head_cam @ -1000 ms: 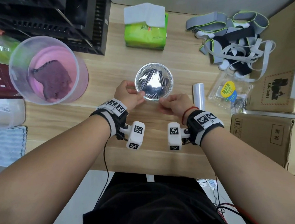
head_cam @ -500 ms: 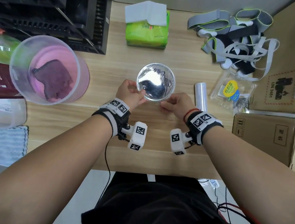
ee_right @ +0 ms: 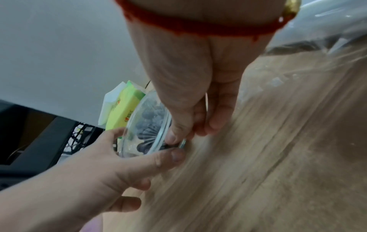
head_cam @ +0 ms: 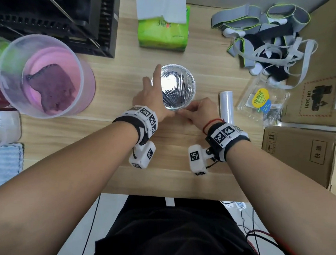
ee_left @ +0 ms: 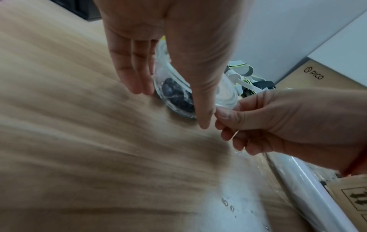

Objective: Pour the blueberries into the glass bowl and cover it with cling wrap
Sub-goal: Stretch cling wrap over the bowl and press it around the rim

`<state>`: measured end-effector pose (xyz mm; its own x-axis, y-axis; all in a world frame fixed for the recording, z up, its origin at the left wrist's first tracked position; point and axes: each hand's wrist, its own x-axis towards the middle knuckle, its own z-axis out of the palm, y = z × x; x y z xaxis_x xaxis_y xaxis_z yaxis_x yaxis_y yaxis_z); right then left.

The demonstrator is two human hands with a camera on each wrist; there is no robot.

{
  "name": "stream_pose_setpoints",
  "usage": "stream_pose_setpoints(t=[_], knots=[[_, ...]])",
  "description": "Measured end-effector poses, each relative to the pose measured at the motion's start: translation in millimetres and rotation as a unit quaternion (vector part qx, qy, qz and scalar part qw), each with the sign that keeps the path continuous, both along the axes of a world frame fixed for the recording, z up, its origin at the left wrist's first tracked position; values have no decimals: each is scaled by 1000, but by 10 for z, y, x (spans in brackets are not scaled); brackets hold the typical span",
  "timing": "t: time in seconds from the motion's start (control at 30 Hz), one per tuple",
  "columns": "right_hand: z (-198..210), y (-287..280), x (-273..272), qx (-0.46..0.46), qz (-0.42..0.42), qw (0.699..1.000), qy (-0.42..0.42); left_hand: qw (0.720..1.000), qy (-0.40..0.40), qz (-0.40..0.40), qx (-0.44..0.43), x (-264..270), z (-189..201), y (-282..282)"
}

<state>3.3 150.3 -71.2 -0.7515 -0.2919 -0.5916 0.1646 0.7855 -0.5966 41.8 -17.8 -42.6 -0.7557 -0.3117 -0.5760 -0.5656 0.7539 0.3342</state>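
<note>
The glass bowl point(head_cam: 174, 87) stands mid-table with cling wrap stretched over its top; dark blueberries point(ee_right: 149, 117) show through its wall. My left hand point(head_cam: 151, 94) lies against the bowl's left side, fingers straight, thumb at the near rim. In the left wrist view the left fingers point(ee_left: 131, 73) point down beside the bowl point(ee_left: 174, 92). My right hand point(head_cam: 196, 109) pinches the cling wrap edge at the near rim, its thumb and forefinger pressed together there in the right wrist view point(ee_right: 178, 136). The cling wrap roll point(head_cam: 226, 105) lies just right of that hand.
An empty clear berry box point(head_cam: 263, 102) sits right of the roll, cardboard boxes point(head_cam: 301, 154) beyond it. A green tissue pack point(head_cam: 162, 30) and a heap of straps point(head_cam: 271, 35) lie behind the bowl. A pink tub point(head_cam: 42, 75) and black rack point(head_cam: 51, 11) stand left.
My left hand has let go of the near-left rim and stretched its fingers up along the bowl's left side. The right hand keeps its pinch at the near rim.
</note>
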Motion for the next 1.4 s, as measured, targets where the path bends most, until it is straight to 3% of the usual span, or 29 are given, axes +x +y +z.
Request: stream_pose_setpoints(t=[0.13,0.27,0.33,0.4,0.47,0.53,0.7,0.87,1.07,1.27,1.4], knots=[[31,-52,-145,73,2,997,23,1000,-5,8,-17,-31,-36,15],[78,-104,-289,55,-130,985,-99,999,3,28,-14,-14,-63,33],[122,-97,-327,-12,-212,957,-198,999,8,40,-5,-16,-48,33],[166,-101,-350,-104,-312,902,-280,999,8,44,-7,-31,-34,35],[229,-134,-361,-155,-366,871,-288,999,6,47,-8,-46,-37,41],[265,-166,-351,-168,-383,873,-252,998,6,55,-2,-65,-50,54],[217,-182,-292,-87,-319,929,-166,996,9,79,50,-88,-102,55],[211,-213,-369,21,-212,975,-58,976,46,130,167,-43,-116,-2],[188,-239,-458,104,-66,992,32,958,88,206,180,27,-219,-51],[256,-241,-542,134,-3,991,10,949,96,231,191,33,-179,-51],[323,-261,-466,122,-5,992,-13,946,84,243,196,87,-37,-88]])
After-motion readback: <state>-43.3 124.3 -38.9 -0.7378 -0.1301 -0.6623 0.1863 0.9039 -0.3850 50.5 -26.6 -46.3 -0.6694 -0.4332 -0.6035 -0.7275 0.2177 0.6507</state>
